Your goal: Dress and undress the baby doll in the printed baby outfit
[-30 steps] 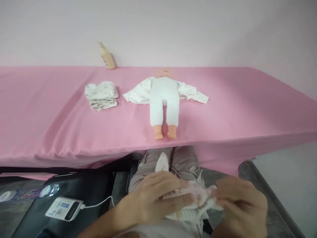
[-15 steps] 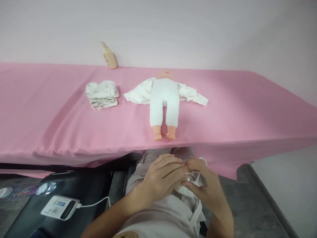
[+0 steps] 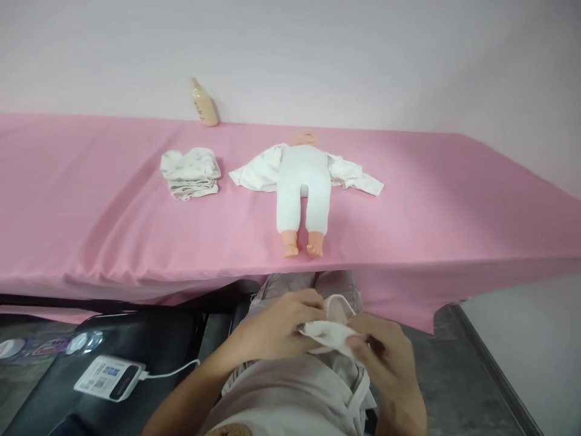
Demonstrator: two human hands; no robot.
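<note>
Over my lap, below the table's front edge, my left hand (image 3: 276, 324) and my right hand (image 3: 385, 357) both pinch a small white garment (image 3: 329, 330) between them, fingers closed on the cloth. A baby doll (image 3: 303, 194) in a white one-piece lies on the pink table (image 3: 454, 200), feet toward me, with an open white shirt (image 3: 356, 175) spread beneath it. To the doll's left sits a folded stack of pale patterned clothes (image 3: 190, 172).
A beige bottle (image 3: 203, 104) leans against the wall at the table's back edge. A white device with a cable (image 3: 111, 378) lies on a dark surface at my lower left. Grey floor (image 3: 521, 339) shows at right.
My hands have come closer together and gathered the small white cloth into a tighter bunch; the right hand moved left. The doll and folded clothes have not moved.
</note>
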